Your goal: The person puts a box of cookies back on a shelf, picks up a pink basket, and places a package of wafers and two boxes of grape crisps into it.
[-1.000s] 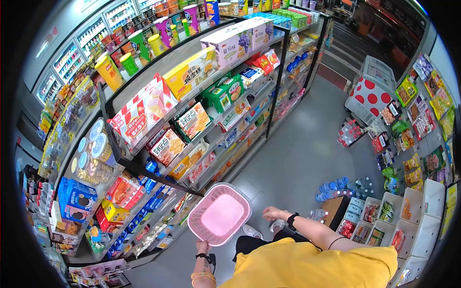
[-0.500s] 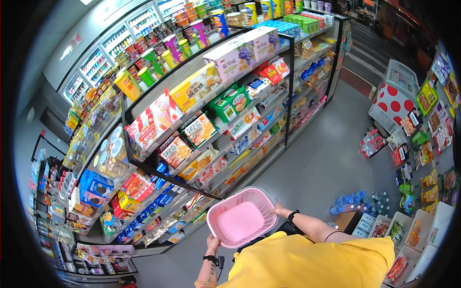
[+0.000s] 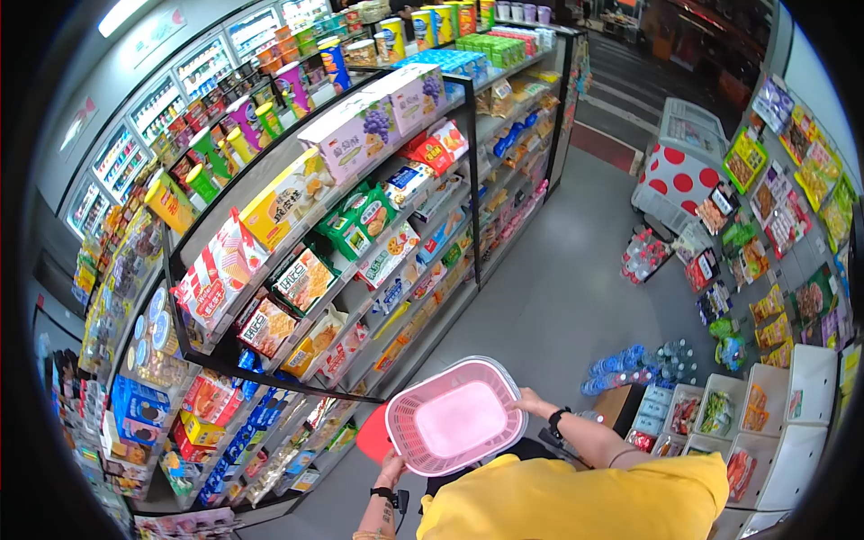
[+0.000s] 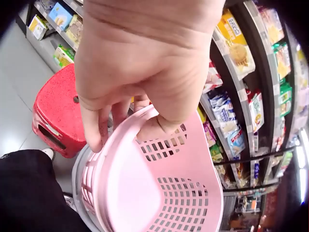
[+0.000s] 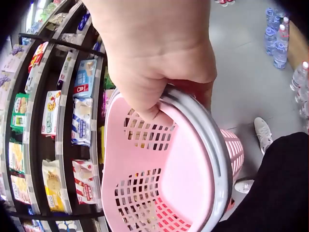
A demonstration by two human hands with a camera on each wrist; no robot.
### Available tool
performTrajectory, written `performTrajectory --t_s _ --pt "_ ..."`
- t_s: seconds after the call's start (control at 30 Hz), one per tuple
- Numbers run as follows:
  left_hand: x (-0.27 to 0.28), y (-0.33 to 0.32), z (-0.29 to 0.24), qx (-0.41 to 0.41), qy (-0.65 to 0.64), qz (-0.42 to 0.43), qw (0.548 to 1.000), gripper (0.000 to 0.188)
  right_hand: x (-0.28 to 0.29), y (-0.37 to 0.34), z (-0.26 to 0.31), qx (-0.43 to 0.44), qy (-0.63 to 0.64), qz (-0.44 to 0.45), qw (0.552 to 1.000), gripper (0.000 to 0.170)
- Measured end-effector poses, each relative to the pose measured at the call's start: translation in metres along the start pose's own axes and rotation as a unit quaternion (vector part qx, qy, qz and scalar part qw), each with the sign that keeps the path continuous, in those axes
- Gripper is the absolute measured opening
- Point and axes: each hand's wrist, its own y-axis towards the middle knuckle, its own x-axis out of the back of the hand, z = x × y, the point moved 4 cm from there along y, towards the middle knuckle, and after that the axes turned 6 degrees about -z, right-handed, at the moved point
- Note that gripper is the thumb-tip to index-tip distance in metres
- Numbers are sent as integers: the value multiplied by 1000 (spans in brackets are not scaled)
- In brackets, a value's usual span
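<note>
A pink plastic basket with slotted walls hangs in front of the person's waist, its bare inside facing up. At its near left side the left hand grips the rim; the left wrist view shows the thumb inside the wall and the fingers outside. My right hand holds the opposite end, thumb over the inner wall, the other fingers mostly hidden. A grey handle lies folded along the rim under that hand. Beside the basket, on the left, stands a red stool, partly covered by it in the head view.
Shelves of packaged snacks run along the left, close to the basket. White bins and bottled water stand on the right. Further off is a freezer with red dots. Grey floor lies between.
One second ago only the left hand held the basket; the right hand has since come over and gripped its other end. The red stool now shows beside the basket.
</note>
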Motion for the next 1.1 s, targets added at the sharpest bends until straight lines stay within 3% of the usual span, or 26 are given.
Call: performTrajectory --t_s 0.07,0.17,0.2,0.37,0.4,0.47,0.5,0.53,0.57,0.6,0.63,0.7,0.83,0.9,1.1 --pt "-15 16 -4 28 41 -15 999 44 15 -10 -9 -29 -8 -33 999 50" --pt "-37 25 -27 -12 90 -48 995 49 32 -20 -50 -79 -8 -107 991 49" --pt "-28 72 -3 -72 159 -69 982 53 41 -31 -51 -87 -25 -128 988 49" --pt "-10 110 4 -150 340 -102 923 37 71 -92 -2 -153 -110 -267 945 44" --pt "-6 117 14 -222 354 -157 895 28 74 -94 -8 -147 -102 -283 942 44" --pt "21 197 91 -261 464 -111 839 32 78 -108 -21 -133 -96 -307 937 43" --pt "6 138 53 -432 533 -160 710 29 80 -112 -23 -122 -95 -320 935 43" --pt "8 155 69 -369 628 -73 681 30 82 -112 -39 -129 -41 -318 938 45" --pt "22 179 96 -203 461 -144 852 38 81 -117 -35 -146 -19 -316 937 50" --pt "24 159 80 -112 398 -141 899 52 83 -120 -44 -161 -8 -309 937 53" --pt "27 142 70 -103 352 -190 910 59 86 -120 -58 -173 10 -307 936 56" --pt "35 140 65 -59 370 -191 907 65 90 -127 -77 -174 87 -308 931 59" --pt "52 161 76 -73 367 -210 903 69 98 -135 -94 -200 171 -274 925 57" --pt "58 173 79 -72 360 -212 906 73 101 -136 -106 -226 151 -271 923 58" --pt "61 205 85 59 326 -178 927 80 87 -138 -86 -219 217 -274 911 57"
